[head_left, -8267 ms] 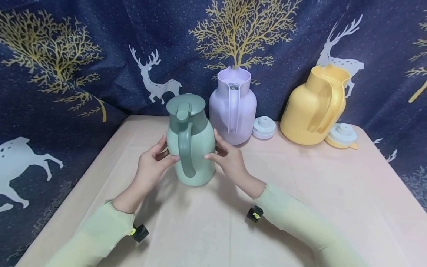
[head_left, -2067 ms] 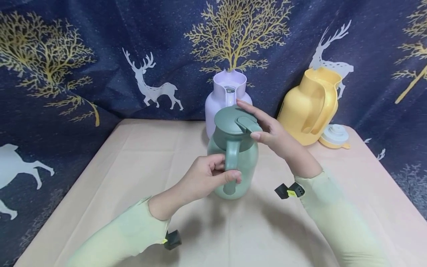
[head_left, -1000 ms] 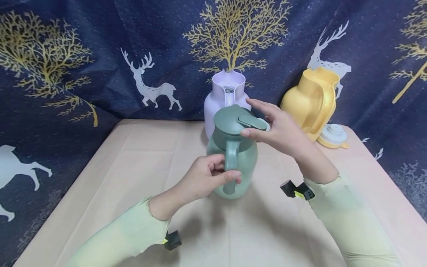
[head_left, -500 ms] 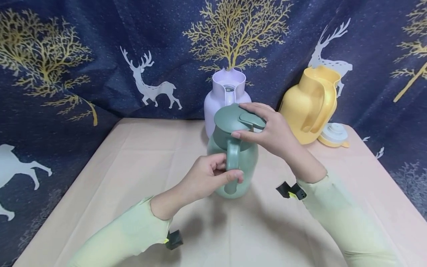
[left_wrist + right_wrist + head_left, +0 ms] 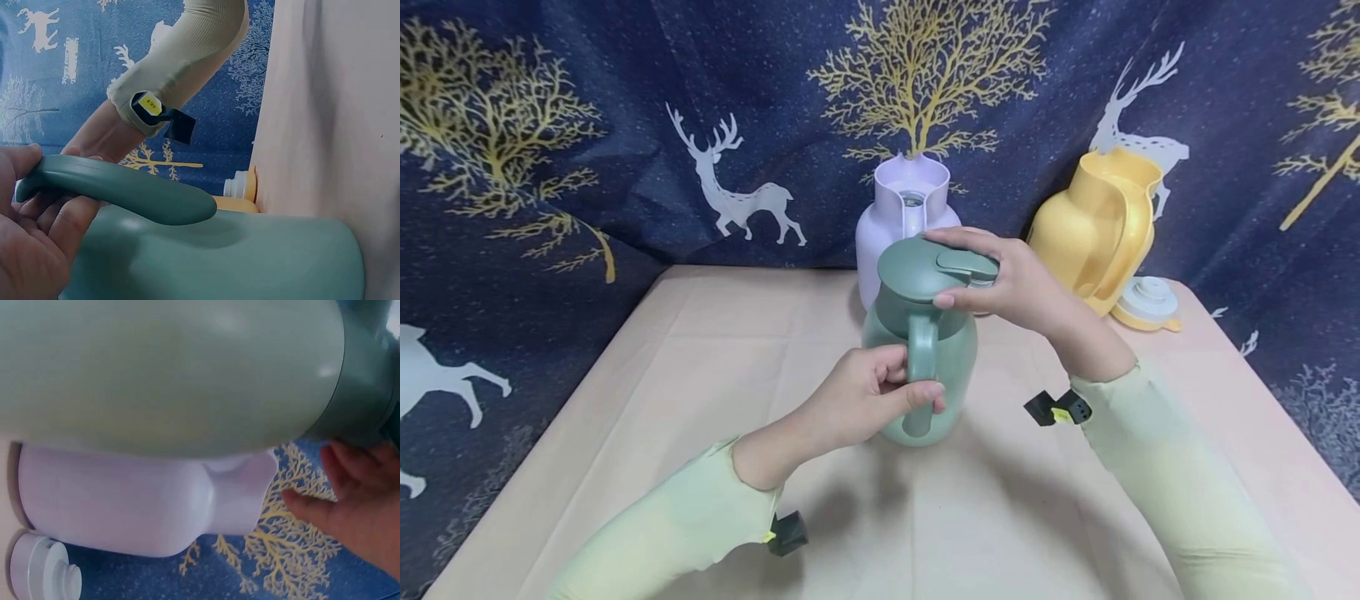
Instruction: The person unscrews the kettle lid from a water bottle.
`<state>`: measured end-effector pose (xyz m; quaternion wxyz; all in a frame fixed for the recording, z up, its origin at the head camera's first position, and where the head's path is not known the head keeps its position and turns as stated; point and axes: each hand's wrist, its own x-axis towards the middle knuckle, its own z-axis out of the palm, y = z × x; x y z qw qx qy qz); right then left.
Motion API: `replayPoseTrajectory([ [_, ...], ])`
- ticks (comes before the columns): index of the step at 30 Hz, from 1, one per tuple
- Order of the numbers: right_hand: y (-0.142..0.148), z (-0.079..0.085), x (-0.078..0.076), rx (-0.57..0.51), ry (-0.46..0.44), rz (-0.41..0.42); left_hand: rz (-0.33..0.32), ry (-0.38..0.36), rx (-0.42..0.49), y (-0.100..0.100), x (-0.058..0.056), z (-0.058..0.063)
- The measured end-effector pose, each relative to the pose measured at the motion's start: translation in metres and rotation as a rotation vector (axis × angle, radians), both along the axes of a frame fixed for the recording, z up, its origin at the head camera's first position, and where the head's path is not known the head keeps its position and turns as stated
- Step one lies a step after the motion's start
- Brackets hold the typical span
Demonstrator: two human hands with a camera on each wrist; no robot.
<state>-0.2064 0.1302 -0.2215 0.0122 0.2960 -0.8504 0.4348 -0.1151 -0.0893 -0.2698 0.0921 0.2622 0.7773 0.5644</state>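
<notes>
A green thermos jug (image 5: 958, 367) stands upright on the table. My left hand (image 5: 857, 400) grips its darker handle (image 5: 922, 354), thumb on the near side; the left wrist view shows fingers curled round the handle (image 5: 131, 187). My right hand (image 5: 1022, 287) holds the dark green lid (image 5: 910, 267), thumb at the near edge and fingers at the far edge. The lid's lever tab (image 5: 967, 265) points right, out of line with the handle. In the right wrist view the right-hand fingers (image 5: 350, 469) reach up to the jug's collar.
Close behind stands a lidless lilac jug (image 5: 880, 229), partly hidden; its white and lilac stopper (image 5: 47, 569) shows in the right wrist view. At back right are a lidless yellow jug (image 5: 1067, 237) and its lid (image 5: 1147, 300). A dark blue patterned cloth (image 5: 760, 67) hangs behind.
Since the oldest frame, the jug has moved right and nearer, and both hands have shifted from its body to handle and lid. Lately the right hand has re-gripped and the lid has turned anticlockwise.
</notes>
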Motion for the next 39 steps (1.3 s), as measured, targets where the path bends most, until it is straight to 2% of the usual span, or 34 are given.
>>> replayPoseTrajectory([
  [5, 0.005, 0.001, -0.014, -0.023, -0.085, 0.114, -0.021, 0.016, -0.001, -0.002, -0.001, 0.0],
  [8, 0.008, 0.002, -0.021, 0.001, -0.116, 0.167, -0.03, 0.012, 0.001, -0.002, -0.002, 0.0],
  [13, 0.012, 0.005, -0.027, 0.073, -0.08, 0.204, -0.041, -0.009, 0.013, -0.002, -0.004, -0.002],
  [18, 0.017, 0.008, -0.027, -0.003, -0.092, 0.24, -0.04, -0.023, 0.024, -0.001, -0.006, -0.005],
  [20, 0.018, 0.01, -0.021, -0.025, -0.098, 0.215, -0.041, -0.023, 0.028, -0.001, -0.006, -0.007],
  [22, 0.016, 0.014, -0.011, -0.014, -0.094, 0.149, -0.041, -0.024, 0.032, -0.001, -0.006, -0.007],
  [28, -0.001, 0.016, 0.018, 0.137, 0.102, -0.102, -0.025, -0.037, 0.027, -0.002, -0.003, -0.004],
  [30, -0.008, 0.014, 0.024, 0.137, 0.145, -0.162, -0.024, -0.038, 0.02, -0.002, -0.002, -0.003],
  [34, -0.016, 0.008, 0.028, 0.072, 0.179, -0.201, -0.021, -0.043, 0.008, -0.001, -0.002, -0.002],
  [39, -0.014, 0.005, 0.023, 0.046, 0.174, -0.176, -0.023, -0.028, 0.003, -0.001, -0.002, -0.003],
])
